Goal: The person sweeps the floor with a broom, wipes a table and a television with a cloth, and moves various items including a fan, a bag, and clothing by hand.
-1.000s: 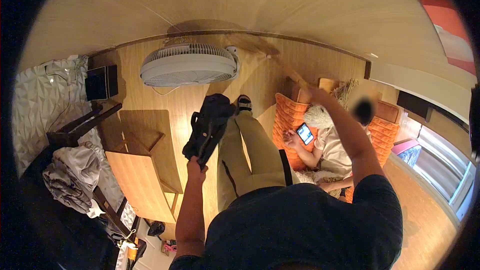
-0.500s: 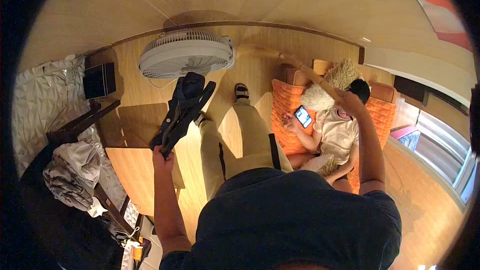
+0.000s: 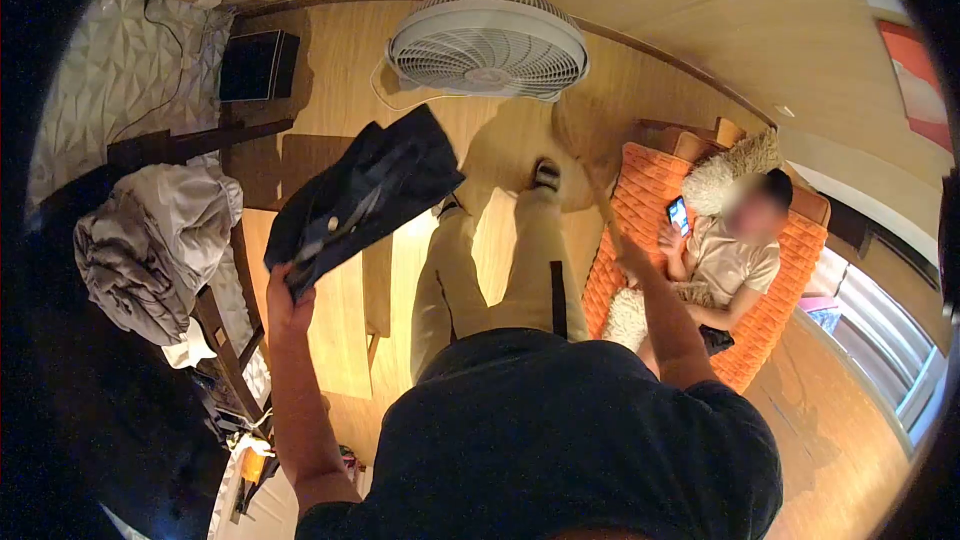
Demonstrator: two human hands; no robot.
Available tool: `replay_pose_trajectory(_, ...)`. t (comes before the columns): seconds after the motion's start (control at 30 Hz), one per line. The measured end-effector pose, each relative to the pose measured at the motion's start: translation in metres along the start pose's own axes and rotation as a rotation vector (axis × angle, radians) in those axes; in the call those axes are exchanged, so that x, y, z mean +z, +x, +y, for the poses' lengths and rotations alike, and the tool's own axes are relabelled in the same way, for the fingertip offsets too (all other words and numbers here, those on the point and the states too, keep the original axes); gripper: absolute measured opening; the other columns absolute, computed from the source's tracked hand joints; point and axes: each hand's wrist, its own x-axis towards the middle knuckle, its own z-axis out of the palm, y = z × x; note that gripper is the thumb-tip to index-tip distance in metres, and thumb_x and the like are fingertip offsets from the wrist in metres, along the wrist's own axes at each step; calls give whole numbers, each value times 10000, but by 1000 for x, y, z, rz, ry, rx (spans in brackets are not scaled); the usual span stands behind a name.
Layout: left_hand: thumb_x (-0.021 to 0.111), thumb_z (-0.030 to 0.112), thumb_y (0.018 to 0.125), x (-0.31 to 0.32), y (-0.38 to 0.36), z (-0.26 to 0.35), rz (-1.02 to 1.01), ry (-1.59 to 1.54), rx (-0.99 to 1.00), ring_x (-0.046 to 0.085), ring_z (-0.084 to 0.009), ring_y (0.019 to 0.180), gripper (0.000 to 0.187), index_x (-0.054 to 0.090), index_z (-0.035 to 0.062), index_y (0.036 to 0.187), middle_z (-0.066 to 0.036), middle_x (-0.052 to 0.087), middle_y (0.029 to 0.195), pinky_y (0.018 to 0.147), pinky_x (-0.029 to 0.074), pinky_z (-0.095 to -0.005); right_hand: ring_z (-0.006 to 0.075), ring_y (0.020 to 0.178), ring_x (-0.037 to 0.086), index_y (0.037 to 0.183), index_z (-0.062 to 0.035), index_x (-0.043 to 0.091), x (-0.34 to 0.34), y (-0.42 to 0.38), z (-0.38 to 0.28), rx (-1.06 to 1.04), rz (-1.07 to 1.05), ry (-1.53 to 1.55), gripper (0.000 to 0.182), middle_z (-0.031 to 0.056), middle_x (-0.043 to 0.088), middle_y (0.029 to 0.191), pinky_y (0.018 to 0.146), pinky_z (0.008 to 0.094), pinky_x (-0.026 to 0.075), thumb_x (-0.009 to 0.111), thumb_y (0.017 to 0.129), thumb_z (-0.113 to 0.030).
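My left hand (image 3: 290, 302) is closed on the lower end of a dark garment (image 3: 375, 195) with a round button showing. The cloth spreads up and to the right over the wooden floor. In my right hand (image 3: 632, 258) is a long, thin, light-brown stick (image 3: 603, 202), pointing forward and slightly left. Its far end is smeared by motion, so I cannot tell its kind.
A round floor fan (image 3: 488, 45) stands by the wall ahead. To the right, a person (image 3: 735, 255) with a phone (image 3: 679, 214) rests on an orange quilted seat (image 3: 640, 185). Grey clothing (image 3: 160, 240) hangs at left, near a black box (image 3: 258, 66).
The dark garment has swung up and spread wider. My right hand has come down and left with the stick. The view has shifted, and the fan appears farther right.
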Motion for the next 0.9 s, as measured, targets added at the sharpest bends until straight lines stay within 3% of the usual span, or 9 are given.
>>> replay_pose_trajectory(0.07,428,148,796,-86,10,-8,-139,1,-6,402,-70,411,87,471,82,760,-8,506,648,318,288,-174,210,503,537,1229,-63,319,-3,-34,-28,26,-98,66,633,128,574,753,427,323,440,588,659,-116)
replay_pose_trajectory(0.13,435,154,801,-140,6,-25,-47,-146,11,418,-66,433,85,484,85,796,-8,522,671,327,290,-167,189,495,535,1225,-66,338,-33,-60,-43,422,-371,258,604,124,577,741,421,312,439,578,671,-87)
replay_pose_trajectory(0.2,448,168,798,-194,5,-38,-29,-115,108,428,-69,444,96,495,86,815,-10,545,709,324,291,-177,151,474,514,1202,-43,379,-64,-86,-31,507,-396,655,542,96,576,718,437,273,436,563,692,-49)
replay_pose_trajectory(0.33,447,187,777,-328,46,-59,155,-33,313,540,-129,597,183,526,78,901,-40,574,800,483,424,-196,120,527,505,1216,-39,360,-85,-111,13,264,-266,240,532,62,571,751,466,259,431,545,717,-25)
replay_pose_trajectory(0.4,424,172,779,-389,63,-65,472,-17,236,562,-173,774,247,524,70,979,-77,569,881,626,470,-247,106,607,505,1209,-27,367,-111,-123,-35,467,-73,632,529,42,566,815,504,241,420,566,719,-46)
replay_pose_trajectory(0.5,410,184,795,-339,48,-55,884,-13,221,541,-202,856,292,486,27,1030,-96,532,975,638,469,-250,107,639,490,1222,-54,360,-67,-96,8,507,-91,573,547,46,554,848,532,230,413,576,719,-70)
replay_pose_trajectory(0.67,388,259,841,-371,59,-84,546,-235,382,296,-250,1151,417,303,75,1206,-73,316,1250,925,297,-435,164,628,512,1137,-36,395,23,-53,-13,471,-262,484,458,105,541,780,522,256,412,574,718,-84)
replay_pose_trajectory(0.8,439,359,828,-339,21,-149,352,-211,448,268,-258,1165,527,235,136,1259,-74,256,1274,891,322,-442,214,589,541,1050,-15,452,145,-79,34,-58,-204,196,395,146,542,796,493,303,430,592,690,-99)
replay_pose_trajectory(0.9,437,426,812,-338,-18,-228,224,-153,321,339,-264,1133,579,236,137,1271,-77,310,1280,896,316,-410,200,522,527,1058,-1,457,121,-123,19,-157,-280,116,419,124,541,768,464,298,423,593,682,-123)
